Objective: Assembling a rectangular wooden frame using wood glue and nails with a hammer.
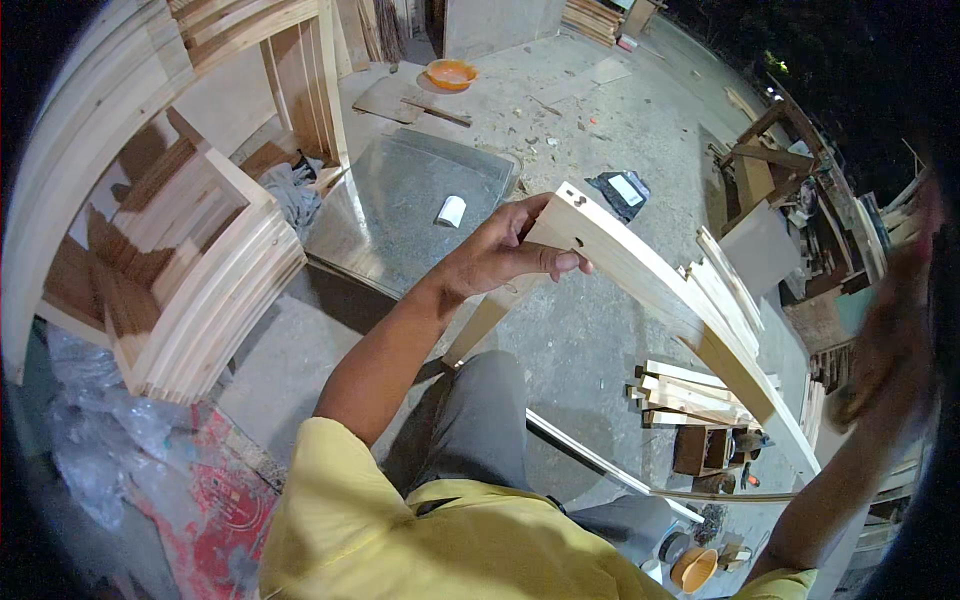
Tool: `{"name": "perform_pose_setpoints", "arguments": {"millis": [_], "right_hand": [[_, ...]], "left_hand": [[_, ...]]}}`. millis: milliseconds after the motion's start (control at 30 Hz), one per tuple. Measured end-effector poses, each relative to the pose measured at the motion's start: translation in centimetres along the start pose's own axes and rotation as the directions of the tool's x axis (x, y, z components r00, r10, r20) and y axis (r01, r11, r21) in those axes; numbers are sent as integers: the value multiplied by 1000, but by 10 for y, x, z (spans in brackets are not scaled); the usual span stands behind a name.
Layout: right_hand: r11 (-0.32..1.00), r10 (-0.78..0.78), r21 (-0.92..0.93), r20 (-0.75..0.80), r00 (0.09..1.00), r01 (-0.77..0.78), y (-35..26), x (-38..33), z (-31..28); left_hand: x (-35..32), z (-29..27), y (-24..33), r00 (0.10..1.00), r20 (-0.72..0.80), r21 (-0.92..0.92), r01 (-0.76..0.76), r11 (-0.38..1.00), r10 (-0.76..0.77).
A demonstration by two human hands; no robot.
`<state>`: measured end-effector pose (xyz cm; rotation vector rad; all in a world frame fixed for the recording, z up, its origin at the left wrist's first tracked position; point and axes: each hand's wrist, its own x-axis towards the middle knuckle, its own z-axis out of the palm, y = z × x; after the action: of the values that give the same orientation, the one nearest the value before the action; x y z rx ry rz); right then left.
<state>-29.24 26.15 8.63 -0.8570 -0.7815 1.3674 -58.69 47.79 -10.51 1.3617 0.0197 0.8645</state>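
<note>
The pale plank [660, 282] is held up above the concrete floor [560, 330], its drilled end just off the near right side of the grey slab [400, 190] and its other end slanting down toward the right forearm [825, 500]. It looks like dry softwood: probably stiff, fairly light for its length, not slippery, though its edges could dent or splinter. A grip across its width near the drilled end, with support farther along, should suit it. The left hand [500, 248] is closed around that end, thumb across the wide face below a dark hole, fingers wrapped behind. A second wooden piece [488, 322] slopes below this hand; whether they join, I cannot tell. The right hand [890, 320] is raised and blurred, so its opening and any contact cannot be told
</note>
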Motion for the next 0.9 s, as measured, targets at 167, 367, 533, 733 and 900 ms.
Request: {"name": "perform_pose_setpoints", "arguments": {"millis": [167, 367, 533, 733, 900], "right_hand": [[322, -409, -905, 131, 903, 277, 11, -13, 39], [-151, -303, -988, 78, 950, 33, 51, -6, 100], [421, -416, -776, 294, 860, 469, 18, 1, 79], [-45, -17, -994, -102, 995, -103, 60, 0, 118], [243, -495, -964, -26, 868, 110, 68, 4, 127]], "left_hand": [[1, -2, -2, 1000, 9, 7, 10, 1000, -10], [2, -2, -2, 1000, 19, 1, -6, 1000, 6], [1, -1, -3, 1000, 27, 23, -8, 1000, 8], [2, 2, 0, 1000, 10, 8, -9, 1000, 9], [-1, 3, -1, 1000, -6, -7, 0, 1000, 0]]}}
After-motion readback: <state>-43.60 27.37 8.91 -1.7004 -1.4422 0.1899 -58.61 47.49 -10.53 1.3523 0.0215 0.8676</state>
